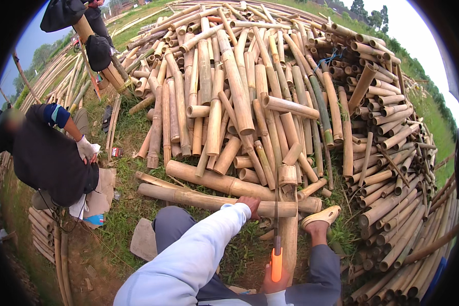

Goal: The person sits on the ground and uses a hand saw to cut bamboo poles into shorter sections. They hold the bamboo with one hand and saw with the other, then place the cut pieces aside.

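My left hand (pixel 249 205) presses down around a thick bamboo pole (pixel 188 198) near its right end. In my right hand (pixel 274 283) is a hand saw (pixel 277 263) with an orange handle and a long thin blade pointing away from me. The blade lies across the pole near its cut end; how deep it sits cannot be made out. Beneath that end, a stout upright-looking bamboo post (pixel 289 237) with a notched top runs from between my legs. Another thick bamboo pole (pixel 224 182) lies just behind the held one.
Ahead rises a large heap of cut bamboo pieces (pixel 234 81). At the right stands a stack of bamboo tubes (pixel 392 117). A co-worker in dark clothing (pixel 51 153) sits at the left by flattened cardboard (pixel 103 191). My foot in a pale clog (pixel 321 217) rests beside the post.
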A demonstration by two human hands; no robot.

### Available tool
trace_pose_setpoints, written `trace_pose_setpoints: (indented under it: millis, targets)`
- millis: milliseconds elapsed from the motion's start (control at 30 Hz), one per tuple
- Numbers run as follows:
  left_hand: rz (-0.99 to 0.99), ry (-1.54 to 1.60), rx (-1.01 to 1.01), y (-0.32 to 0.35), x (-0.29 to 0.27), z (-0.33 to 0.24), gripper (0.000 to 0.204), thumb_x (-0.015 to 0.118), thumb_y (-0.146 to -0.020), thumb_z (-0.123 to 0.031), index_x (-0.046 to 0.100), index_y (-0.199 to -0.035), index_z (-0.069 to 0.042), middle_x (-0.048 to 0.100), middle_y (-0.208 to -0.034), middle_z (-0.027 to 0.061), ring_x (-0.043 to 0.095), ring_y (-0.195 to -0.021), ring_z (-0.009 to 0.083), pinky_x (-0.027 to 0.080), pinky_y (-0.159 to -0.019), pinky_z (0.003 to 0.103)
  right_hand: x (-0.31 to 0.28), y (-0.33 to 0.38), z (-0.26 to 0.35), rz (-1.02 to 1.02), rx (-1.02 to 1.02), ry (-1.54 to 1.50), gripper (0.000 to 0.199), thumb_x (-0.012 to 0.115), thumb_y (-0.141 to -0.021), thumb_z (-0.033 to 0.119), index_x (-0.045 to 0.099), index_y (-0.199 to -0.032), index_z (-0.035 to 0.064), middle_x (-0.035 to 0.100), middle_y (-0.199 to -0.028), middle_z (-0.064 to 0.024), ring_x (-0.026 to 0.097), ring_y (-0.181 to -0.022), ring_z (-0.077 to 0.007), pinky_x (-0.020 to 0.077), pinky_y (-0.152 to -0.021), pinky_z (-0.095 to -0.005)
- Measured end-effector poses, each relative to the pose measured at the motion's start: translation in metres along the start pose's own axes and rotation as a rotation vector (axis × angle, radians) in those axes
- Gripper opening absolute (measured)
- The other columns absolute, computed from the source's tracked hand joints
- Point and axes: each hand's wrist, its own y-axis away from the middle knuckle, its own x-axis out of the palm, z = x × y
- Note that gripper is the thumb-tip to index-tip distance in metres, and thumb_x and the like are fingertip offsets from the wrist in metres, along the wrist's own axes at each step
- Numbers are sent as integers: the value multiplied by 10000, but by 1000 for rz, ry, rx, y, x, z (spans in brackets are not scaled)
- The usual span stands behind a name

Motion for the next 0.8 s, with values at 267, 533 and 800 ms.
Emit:
trace_pose_setpoints:
  millis: [267, 533, 800]
  targets:
    - [-148, -77, -20, 17, 27, 30, 701, 877, -692, -455, 610, -1188, -36, 741, -1110, 214, 722, -1062, 367, 568, -942, 460, -38, 61, 18, 126, -65, 122, 209, 740, -895, 21, 692, -1095, -21, 665, -734, -147, 724, -662, -271, 532, -640, -337]
    - [-54, -71, -15, 14, 14, 20, 645, 824, -731, -460, 617, -1164, -29, 735, -1137, 226, 730, -1048, 363, 577, -930, 460, 22, -26, 2, 131, 49, -8, 144, 716, -979, 101, 661, -962, -31, 564, -681, -24, 483, -605, -90, 421, -567, -285]
    - [-49, -88, -48, 20, 11, 32, 696, 841, -728, -484, 602, -1209, -40, 746, -1112, 217, 729, -1038, 367, 573, -938, 452, -40, 43, 18, 163, -63, 201, 321, 719, -920, 24, 704, -1237, -18, 740, -848, -145, 763, -778, -198, 557, -717, -298]
